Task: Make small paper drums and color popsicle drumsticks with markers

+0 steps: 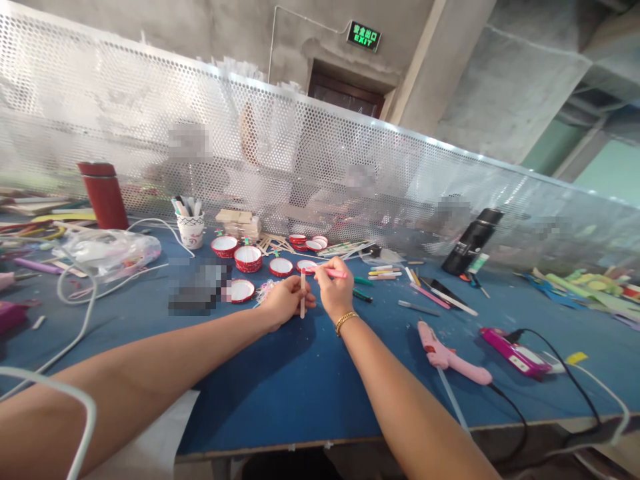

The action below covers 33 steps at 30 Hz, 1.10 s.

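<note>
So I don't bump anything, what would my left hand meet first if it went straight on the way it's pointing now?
Your left hand would probably meet your right hand first, though depth is unclear in this single view.

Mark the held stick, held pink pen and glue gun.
Held stick (303,297): head view, middle of its length.
Held pink pen (337,273): head view, on its barrel.
Glue gun (446,359): head view, middle of its body.

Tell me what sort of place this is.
Probably a craft workshop: the left hand holds a craft stick, a pink hot glue gun lies on the blue worktable, and an EXIT sign suggests shared premises.
</note>
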{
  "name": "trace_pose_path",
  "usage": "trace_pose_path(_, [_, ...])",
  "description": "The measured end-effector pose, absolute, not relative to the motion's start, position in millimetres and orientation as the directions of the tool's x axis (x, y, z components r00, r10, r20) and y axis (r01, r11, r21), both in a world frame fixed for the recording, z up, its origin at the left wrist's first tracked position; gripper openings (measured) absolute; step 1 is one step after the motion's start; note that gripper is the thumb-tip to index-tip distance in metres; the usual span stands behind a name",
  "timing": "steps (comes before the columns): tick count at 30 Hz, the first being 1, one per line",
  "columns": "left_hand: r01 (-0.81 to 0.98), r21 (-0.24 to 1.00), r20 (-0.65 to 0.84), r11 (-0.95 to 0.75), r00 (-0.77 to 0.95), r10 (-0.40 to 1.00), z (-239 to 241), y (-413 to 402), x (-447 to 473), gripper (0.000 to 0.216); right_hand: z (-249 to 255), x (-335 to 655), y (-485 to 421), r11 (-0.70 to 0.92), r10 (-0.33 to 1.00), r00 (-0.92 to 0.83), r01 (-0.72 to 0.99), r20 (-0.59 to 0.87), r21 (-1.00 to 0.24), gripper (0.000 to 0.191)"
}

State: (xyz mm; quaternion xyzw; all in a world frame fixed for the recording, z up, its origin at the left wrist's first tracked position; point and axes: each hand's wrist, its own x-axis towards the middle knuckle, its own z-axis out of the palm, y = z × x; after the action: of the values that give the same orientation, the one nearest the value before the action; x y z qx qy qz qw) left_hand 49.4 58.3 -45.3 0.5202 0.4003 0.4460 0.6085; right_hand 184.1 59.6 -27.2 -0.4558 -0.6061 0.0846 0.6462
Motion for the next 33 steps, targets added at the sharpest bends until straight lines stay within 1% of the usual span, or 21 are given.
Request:
trace_pose_path(3, [-0.1, 0.993, -0.036, 0.065, 0.272, 0.962, -43.2, 57.2, 49.7, 0.007, -27.1, 184.3, 59.5, 0.576, 0.664, 0.266, 0.415, 0.699, -0.705, 0.017])
trace_pose_path(6, [-0.089, 0.994, -0.041, 0.067, 0.269, 0.962, -42.3, 56.9, 50.5, 0.008, -27.6, 182.9, 58.8, 0.592, 0.668, 0.242, 0.4, 0.703, -0.7, 0.017])
trace_pose_path(9, [-0.097, 0.993, -0.035, 0.063, 0.265, 0.964, -42.2, 56.7, 50.9, 0.009, -28.1, 182.3, 58.9, 0.586, 0.678, 0.228, 0.406, 0.699, -0.701, 0.017])
trace_pose_path(13, [-0.11, 0.992, -0.038, 0.069, 0.265, 0.963, -41.8, 56.1, 50.4, 0.01, -28.1, 183.7, 59.8, 0.569, 0.675, 0.25, 0.422, 0.694, -0.706, 0.016])
trace_pose_path(33, [-0.115, 0.992, -0.025, 0.061, 0.293, 0.956, -44.1, 57.5, 49.1, 0.009, -27.6, 182.4, 58.9, 0.585, 0.663, 0.247, 0.418, 0.707, -0.695, 0.017])
